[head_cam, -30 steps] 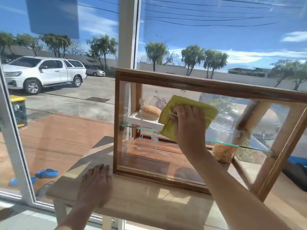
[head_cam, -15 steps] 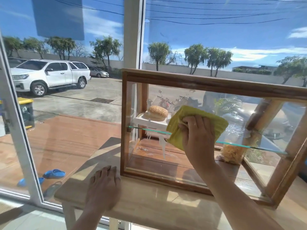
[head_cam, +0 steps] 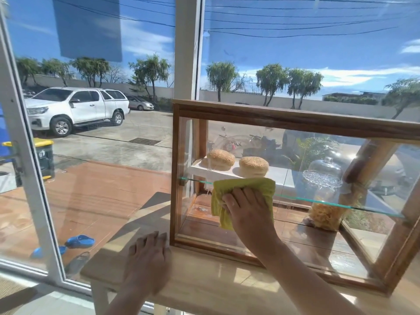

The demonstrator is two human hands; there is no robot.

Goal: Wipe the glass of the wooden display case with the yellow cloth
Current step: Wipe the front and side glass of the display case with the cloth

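Taking the wooden display case [head_cam: 284, 120] as the landmark: well to its left, beyond the window, a white pickup truck [head_cam: 75, 108] stands on the pavement, and blue sandals [head_cam: 79, 242] lie on the reddish deck lower down. Just left of the case's lower front corner, the left hand [head_cam: 147, 262] rests flat on the desk [head_cam: 204, 283], fingers spread and straight, its grip loose on nothing; it is blurred. The case stands on the desk with its front glass [head_cam: 306, 223] facing the person. On the left half of that glass, at the level of the inner glass shelf [head_cam: 318, 198], the yellow cloth [head_cam: 245, 187] lies bunched against the pane. The right hand [head_cam: 247, 210] covers the cloth's lower middle, fingers laid over it and pressing it to the glass; cloth shows above and to the left of the fingers. Behind the glass, above the cloth, two sesame buns [head_cam: 253, 165] sit on a white tray [head_cam: 279, 173]. Farther right inside stands a glass dome [head_cam: 325, 171].
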